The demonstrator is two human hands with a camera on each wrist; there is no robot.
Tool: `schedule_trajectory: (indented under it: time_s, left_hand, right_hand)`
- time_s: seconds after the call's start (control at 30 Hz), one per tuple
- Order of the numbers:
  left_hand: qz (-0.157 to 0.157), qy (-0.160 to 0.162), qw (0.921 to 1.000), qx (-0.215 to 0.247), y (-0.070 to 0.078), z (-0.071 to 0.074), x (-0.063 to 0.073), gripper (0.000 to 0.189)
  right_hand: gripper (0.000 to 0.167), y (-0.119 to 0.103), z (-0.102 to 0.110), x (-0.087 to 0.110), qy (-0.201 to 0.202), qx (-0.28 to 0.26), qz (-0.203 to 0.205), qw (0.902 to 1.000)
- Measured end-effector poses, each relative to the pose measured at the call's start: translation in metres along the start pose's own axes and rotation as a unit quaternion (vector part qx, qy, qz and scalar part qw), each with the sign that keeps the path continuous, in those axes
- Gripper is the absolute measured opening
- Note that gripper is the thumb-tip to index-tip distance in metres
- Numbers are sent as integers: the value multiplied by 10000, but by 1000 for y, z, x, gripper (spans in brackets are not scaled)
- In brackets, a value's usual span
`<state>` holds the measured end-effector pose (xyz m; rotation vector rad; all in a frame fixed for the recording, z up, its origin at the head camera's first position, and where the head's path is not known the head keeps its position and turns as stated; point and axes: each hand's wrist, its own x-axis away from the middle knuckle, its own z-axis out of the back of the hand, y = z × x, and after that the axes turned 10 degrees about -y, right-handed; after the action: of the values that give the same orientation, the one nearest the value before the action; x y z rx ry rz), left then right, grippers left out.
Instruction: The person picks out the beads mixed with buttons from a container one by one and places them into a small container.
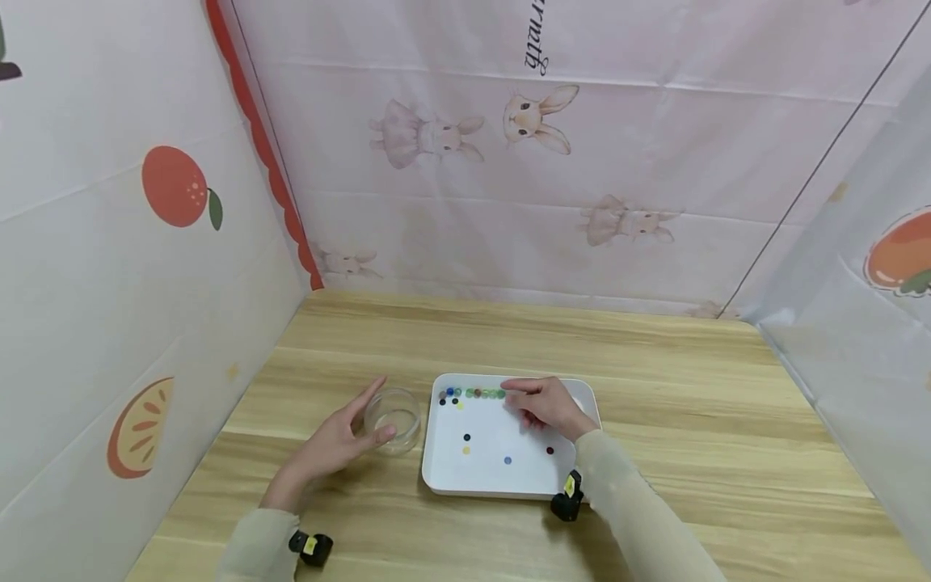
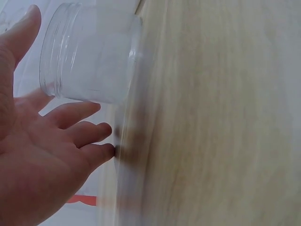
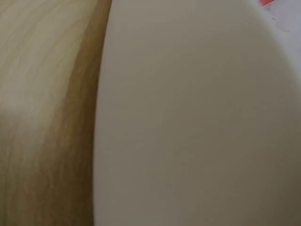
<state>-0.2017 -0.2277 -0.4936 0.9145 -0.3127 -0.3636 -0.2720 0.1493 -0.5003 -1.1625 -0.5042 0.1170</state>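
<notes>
My left hand (image 1: 336,438) is spread around a clear round jar (image 1: 393,420) on the table, the thumb over its near rim. In the left wrist view the fingers lie loosely beside the jar (image 2: 96,56). Over the white tray (image 1: 483,483), my right hand (image 1: 549,402) has its index finger and thumb at a green glass marble (image 1: 501,394), the right end of a row of marbles (image 1: 477,393) along the tray's far side. Its other fingers are curled under. The right wrist view does not show this hand.
Below the row's left end lie small dark and yellow round pieces (image 1: 459,406). Farther down the tray are a black piece (image 1: 467,437), a yellow one (image 1: 466,450), a blue one (image 1: 507,460) and a dark red one (image 1: 549,450). Printed cloth walls surround the wooden table (image 1: 698,436).
</notes>
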Motion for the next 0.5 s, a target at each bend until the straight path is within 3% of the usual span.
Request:
schedule_trajectory:
  time_s: [0.5]
  left_hand:
    - [31,10,9999,136,1,0,1,86]
  right_hand:
    - [28,7,0,-5,5,146,10,9999]
